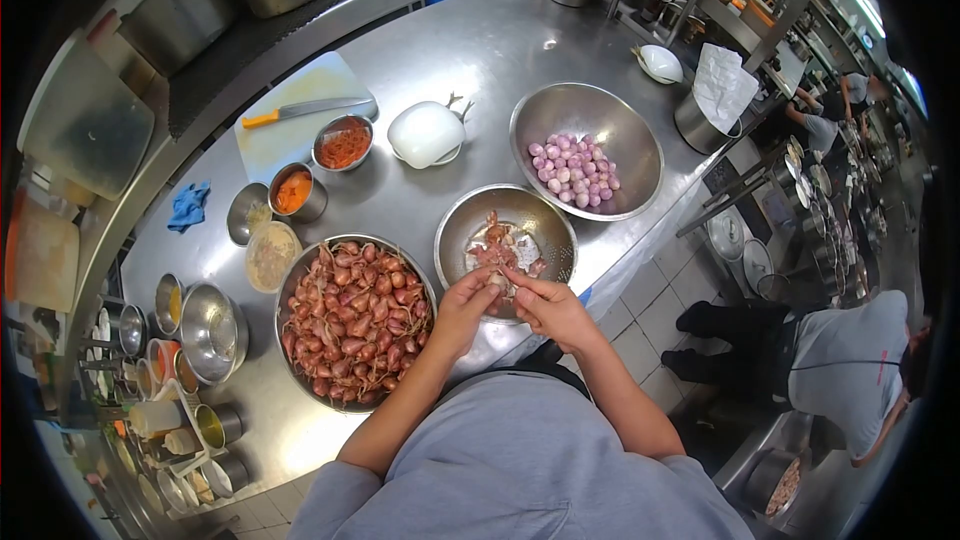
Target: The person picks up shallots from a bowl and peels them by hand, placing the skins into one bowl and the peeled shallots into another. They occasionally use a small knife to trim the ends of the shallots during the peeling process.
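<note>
My left hand (466, 306) and my right hand (549, 309) meet over a perforated metal bowl (455, 227), both closed in a pinch. Between their fingertips is a small, pale shallot (499, 283), partly hidden by the fingers. Reddish-brown skins (497, 237) lie in the bowl beneath. To the left, a wide bowl is heaped with unpeeled shallots (350, 325). Peeled, pale purple shallots (575, 170) fill part of a large steel bowl (640, 155) beyond my right hand.
A yellow-handled knife (300, 111) rests on a cutting board (262, 152). Nearby are bowls of shredded orange food (343, 143) and orange pieces (293, 190), a white bundle (427, 134) and a blue cloth (188, 207). At right, a person (850, 365) bends beside the counter.
</note>
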Motion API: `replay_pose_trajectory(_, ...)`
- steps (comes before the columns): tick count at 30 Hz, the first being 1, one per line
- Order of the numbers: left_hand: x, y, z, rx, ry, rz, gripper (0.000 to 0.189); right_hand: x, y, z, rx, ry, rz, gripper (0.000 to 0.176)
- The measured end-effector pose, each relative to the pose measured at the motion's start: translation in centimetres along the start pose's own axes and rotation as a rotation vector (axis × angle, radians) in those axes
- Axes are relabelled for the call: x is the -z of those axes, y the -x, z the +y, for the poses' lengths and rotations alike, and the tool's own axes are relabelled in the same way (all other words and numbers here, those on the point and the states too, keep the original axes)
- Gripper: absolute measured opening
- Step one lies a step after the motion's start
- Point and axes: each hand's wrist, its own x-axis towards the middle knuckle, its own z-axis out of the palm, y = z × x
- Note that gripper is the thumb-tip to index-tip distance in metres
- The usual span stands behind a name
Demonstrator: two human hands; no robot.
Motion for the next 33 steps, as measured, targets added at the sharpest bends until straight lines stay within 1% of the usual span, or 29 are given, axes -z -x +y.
replay_pose_trajectory(6, 0.3, 0.0, 0.1, 0.000, -0.022, -0.037, 0.034, 0.1, -0.4, 0.4, -0.078, -0.093, 0.071, 0.040)
replay_pose_trajectory(10, 0.2, 0.3, 0.4, 0.007, 0.012, -0.048, 0.036, 0.5, -0.8, 0.0, -0.059, -0.108, 0.130, 0.038)
replay_pose_trajectory(12, 0.2, 0.3, 0.7, 0.025, 0.049, -0.058, 0.038, 0.7, -0.9, -0.1, -0.018, -0.046, 0.096, 0.048)
replay_pose_trajectory(13, 0.1, 0.3, 0.9, 0.026, 0.049, -0.058, 0.038, 0.6, -0.8, -0.2, -0.018, -0.046, 0.096, 0.048)
replay_pose_trajectory(15, -0.2, 0.4, 1.3, 0.022, 0.079, -0.025, 0.039, 0.4, -0.3, -0.5, 0.007, -0.070, 0.032, 0.061)
replay_pose_trajectory(16, -0.4, 0.4, 1.3, 0.023, 0.079, -0.026, 0.039, 0.4, -0.3, -0.3, 0.007, -0.070, 0.033, 0.061)
replay_pose_trajectory(18, -0.6, 0.4, 1.3, -0.054, 0.093, -0.003, 0.038, 0.4, -0.4, 0.1, 0.007, -0.028, 0.000, 0.072)
replay_pose_trajectory(19, -0.5, 0.3, 1.2, -0.054, 0.093, -0.003, 0.038, 0.4, -0.4, 0.2, 0.006, -0.028, 0.000, 0.072)
replay_pose_trajectory(21, -0.3, -0.1, 1.1, -0.026, 0.073, 0.042, 0.038, 0.2, -0.5, 0.2, -0.009, 0.064, 0.069, 0.073)
replay_pose_trajectory(24, -0.5, 0.0, 1.5, -0.010, 0.102, 0.037, 0.037, 0.5, -0.6, 0.6, 0.027, 0.101, 0.059, 0.076)
replay_pose_trajectory(25, -0.4, 0.0, 1.5, -0.011, 0.102, 0.037, 0.037, 0.4, -0.6, 0.6, 0.027, 0.102, 0.059, 0.076)
replay_pose_trajectory(27, -0.3, 0.0, 1.6, 0.015, 0.155, 0.001, 0.043, 0.0, -0.6, 0.7, 0.146, 0.269, 0.022, 0.077)
replay_pose_trajectory(30, -0.4, 0.0, 1.5, 0.030, 0.169, -0.023, 0.042, -0.2, -0.7, 1.1, 0.184, 0.338, -0.002, 0.075)
replay_pose_trajectory(33, 0.0, -0.1, 0.9, 0.018, 0.154, -0.007, 0.040, -0.4, -0.6, 0.8, 0.219, 0.387, -0.001, 0.073)
